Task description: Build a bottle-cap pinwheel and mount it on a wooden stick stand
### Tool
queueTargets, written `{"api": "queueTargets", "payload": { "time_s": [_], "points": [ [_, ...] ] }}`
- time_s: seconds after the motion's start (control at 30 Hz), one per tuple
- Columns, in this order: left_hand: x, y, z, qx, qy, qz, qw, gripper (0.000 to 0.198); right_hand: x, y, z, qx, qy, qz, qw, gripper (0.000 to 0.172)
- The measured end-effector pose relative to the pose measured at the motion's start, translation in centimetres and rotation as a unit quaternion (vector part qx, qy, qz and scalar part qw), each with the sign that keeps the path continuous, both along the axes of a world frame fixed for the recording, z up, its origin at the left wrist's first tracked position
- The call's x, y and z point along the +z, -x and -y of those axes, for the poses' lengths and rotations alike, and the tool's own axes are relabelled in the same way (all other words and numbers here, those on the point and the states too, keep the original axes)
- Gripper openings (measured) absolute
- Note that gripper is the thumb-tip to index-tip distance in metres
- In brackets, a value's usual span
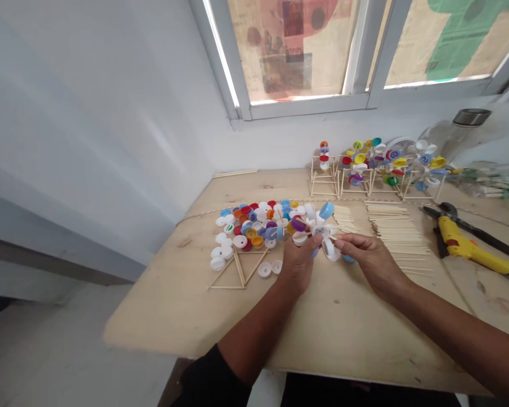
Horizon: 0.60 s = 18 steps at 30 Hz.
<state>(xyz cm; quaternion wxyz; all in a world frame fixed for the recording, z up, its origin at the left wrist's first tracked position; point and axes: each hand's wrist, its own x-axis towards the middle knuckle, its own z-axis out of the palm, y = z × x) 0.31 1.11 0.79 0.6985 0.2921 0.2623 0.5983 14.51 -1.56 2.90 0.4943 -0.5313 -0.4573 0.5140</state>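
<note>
My left hand (299, 264) is closed around the near left side of a wheel of bottle caps (321, 230), with white, blue and purple caps set on sticks around a white middle. On the wheel's right, my right hand (367, 260) pinches a thin wooden stick (332, 237) that points in toward the wheel; its fingertips hide part of it. A blue cap (348, 259) shows below the right fingers. To the left spreads a pile of loose bottle caps (261, 213) in many colours. Sticks joined into a flat frame (225, 288) lie in front of it.
Rows of wooden sticks (396, 237) lie on the table (322, 333) to the right. Beyond them are a yellow glue gun (470, 246) and black-handled pliers (487, 229). Several stick stands with cap wheels (358, 169) line the back wall, near a clear bottle (458, 135).
</note>
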Motion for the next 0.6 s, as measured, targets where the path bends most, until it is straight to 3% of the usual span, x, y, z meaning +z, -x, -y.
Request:
{"api": "queueTargets", "payload": {
  "time_s": [0.17,0.27,0.4,0.6],
  "points": [
    [0.4,0.0,0.0,0.013,0.006,-0.007,1.000,0.033,0.1,-2.3,-0.4,-0.007,-0.033,0.127,0.991,0.038],
    [0.4,0.0,0.0,0.026,0.003,-0.013,1.000,0.032,-0.7,-4.1,-0.9,0.013,-0.059,0.253,0.966,0.037],
    [0.3,-0.1,0.0,0.047,-0.001,-0.031,0.998,0.036,-2.1,-5.2,-1.1,0.084,-0.135,0.416,0.895,0.028],
    [0.5,-0.2,0.1,0.061,-0.010,-0.031,0.998,0.036,-2.3,-3.9,-0.2,0.170,-0.269,0.580,0.750,0.026]
  ]
}}
